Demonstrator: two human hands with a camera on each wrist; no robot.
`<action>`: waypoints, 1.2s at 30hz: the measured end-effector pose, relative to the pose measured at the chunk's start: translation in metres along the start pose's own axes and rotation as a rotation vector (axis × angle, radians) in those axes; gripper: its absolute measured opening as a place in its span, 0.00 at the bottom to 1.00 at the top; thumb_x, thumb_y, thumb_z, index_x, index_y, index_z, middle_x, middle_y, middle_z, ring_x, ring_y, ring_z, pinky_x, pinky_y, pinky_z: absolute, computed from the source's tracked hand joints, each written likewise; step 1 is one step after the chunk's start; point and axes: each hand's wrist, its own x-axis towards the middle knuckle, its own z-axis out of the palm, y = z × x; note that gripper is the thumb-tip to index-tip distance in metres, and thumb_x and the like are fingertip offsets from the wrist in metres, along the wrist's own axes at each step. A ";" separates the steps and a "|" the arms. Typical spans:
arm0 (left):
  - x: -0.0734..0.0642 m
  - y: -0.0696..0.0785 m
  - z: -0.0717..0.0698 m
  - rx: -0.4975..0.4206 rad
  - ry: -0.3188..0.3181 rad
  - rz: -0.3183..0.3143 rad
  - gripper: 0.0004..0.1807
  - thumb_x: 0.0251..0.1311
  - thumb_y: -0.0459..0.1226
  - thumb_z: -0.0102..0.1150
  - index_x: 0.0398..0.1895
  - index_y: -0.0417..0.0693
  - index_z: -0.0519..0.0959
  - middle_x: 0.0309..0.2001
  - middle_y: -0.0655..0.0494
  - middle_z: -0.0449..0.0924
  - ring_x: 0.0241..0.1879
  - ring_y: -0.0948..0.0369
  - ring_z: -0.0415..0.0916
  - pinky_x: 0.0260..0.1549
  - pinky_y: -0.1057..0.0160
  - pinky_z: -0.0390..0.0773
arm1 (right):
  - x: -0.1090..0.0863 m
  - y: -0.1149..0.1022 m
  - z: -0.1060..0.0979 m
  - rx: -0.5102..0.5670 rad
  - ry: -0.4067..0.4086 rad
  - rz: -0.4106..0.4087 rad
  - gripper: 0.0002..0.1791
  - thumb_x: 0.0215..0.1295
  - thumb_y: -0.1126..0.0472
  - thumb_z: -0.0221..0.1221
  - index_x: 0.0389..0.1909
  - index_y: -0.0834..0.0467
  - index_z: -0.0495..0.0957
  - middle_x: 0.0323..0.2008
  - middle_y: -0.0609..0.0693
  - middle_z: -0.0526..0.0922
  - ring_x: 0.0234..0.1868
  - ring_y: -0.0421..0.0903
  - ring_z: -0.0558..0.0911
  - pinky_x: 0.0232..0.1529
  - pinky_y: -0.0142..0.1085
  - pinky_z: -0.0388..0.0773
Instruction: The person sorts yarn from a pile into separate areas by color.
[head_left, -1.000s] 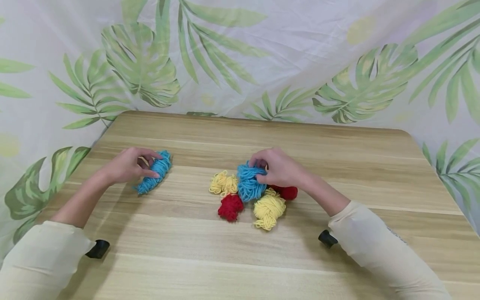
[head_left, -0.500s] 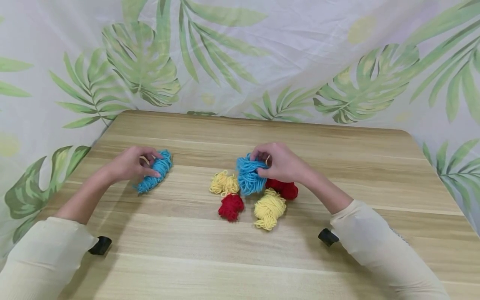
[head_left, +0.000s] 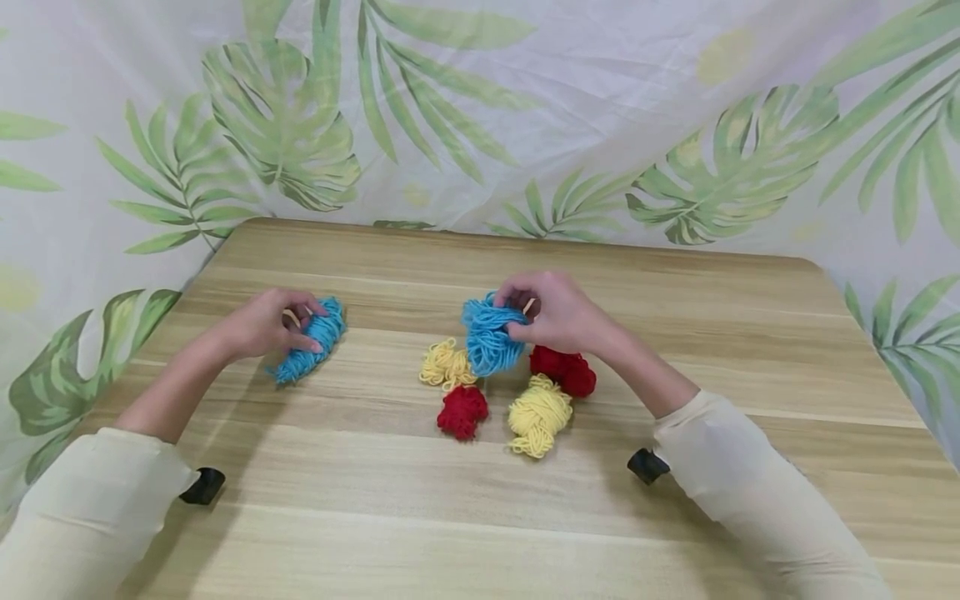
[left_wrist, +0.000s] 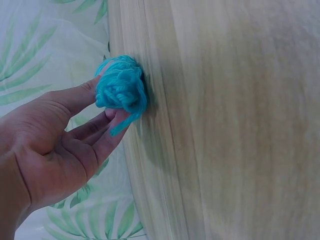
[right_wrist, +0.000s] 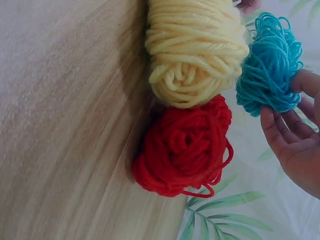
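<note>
On the left of the table, my left hand [head_left: 266, 327] grips a long blue yarn bundle [head_left: 318, 337] between thumb and fingers; the left wrist view shows that blue yarn [left_wrist: 122, 87] end-on at the fingertips. My right hand [head_left: 551, 312] pinches a rounder, looser blue yarn bundle [head_left: 491, 337], raised above the table near the middle. In the right wrist view this blue yarn [right_wrist: 270, 65] hangs beyond a yellow yarn ball [right_wrist: 195, 50] and a red yarn ball [right_wrist: 182, 147]. The head view has it overlapping a small yellow yarn bundle [head_left: 442, 364].
A small red yarn bundle [head_left: 462, 412] lies in front of the small yellow one. To its right sit the larger yellow ball [head_left: 540, 412] and the larger red ball [head_left: 566, 371]. Behind the wooden table [head_left: 375, 500] hangs a leaf-print cloth [head_left: 465, 108].
My right hand has lifted its blue yarn bundle off the pile and shifted it slightly left and away, uncovering more of the larger red ball. My left hand has barely moved.
</note>
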 end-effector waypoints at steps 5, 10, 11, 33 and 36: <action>0.001 -0.002 0.000 0.016 -0.008 0.004 0.23 0.55 0.28 0.77 0.51 0.26 0.79 0.33 0.48 0.75 0.32 0.57 0.72 0.28 0.67 0.75 | 0.003 0.002 0.003 0.015 0.011 0.000 0.09 0.58 0.75 0.65 0.40 0.65 0.82 0.35 0.53 0.85 0.38 0.48 0.82 0.37 0.40 0.83; 0.000 -0.002 0.000 0.012 -0.008 0.007 0.22 0.55 0.28 0.77 0.51 0.26 0.79 0.33 0.48 0.75 0.31 0.57 0.72 0.27 0.66 0.75 | 0.005 0.004 0.005 0.027 0.011 0.006 0.09 0.59 0.75 0.65 0.41 0.65 0.83 0.35 0.54 0.85 0.38 0.49 0.82 0.38 0.42 0.84; 0.000 -0.001 0.000 0.009 -0.008 0.006 0.22 0.55 0.28 0.77 0.51 0.27 0.80 0.33 0.48 0.75 0.31 0.58 0.72 0.27 0.67 0.75 | 0.006 0.004 0.006 0.029 0.011 0.008 0.09 0.59 0.75 0.65 0.41 0.65 0.83 0.36 0.54 0.85 0.39 0.49 0.82 0.38 0.42 0.84; -0.002 -0.001 0.001 0.016 -0.005 0.012 0.23 0.55 0.28 0.76 0.51 0.25 0.79 0.33 0.47 0.74 0.32 0.56 0.71 0.29 0.67 0.74 | 0.029 -0.011 0.011 0.029 -0.017 -0.015 0.10 0.59 0.74 0.64 0.42 0.65 0.83 0.35 0.54 0.87 0.39 0.47 0.83 0.41 0.36 0.84; -0.001 0.001 0.001 0.022 -0.008 0.011 0.23 0.56 0.28 0.76 0.51 0.25 0.79 0.33 0.48 0.74 0.33 0.55 0.72 0.29 0.66 0.74 | 0.033 -0.011 0.012 0.031 -0.020 -0.024 0.10 0.59 0.74 0.64 0.42 0.65 0.83 0.36 0.54 0.87 0.39 0.48 0.83 0.41 0.36 0.85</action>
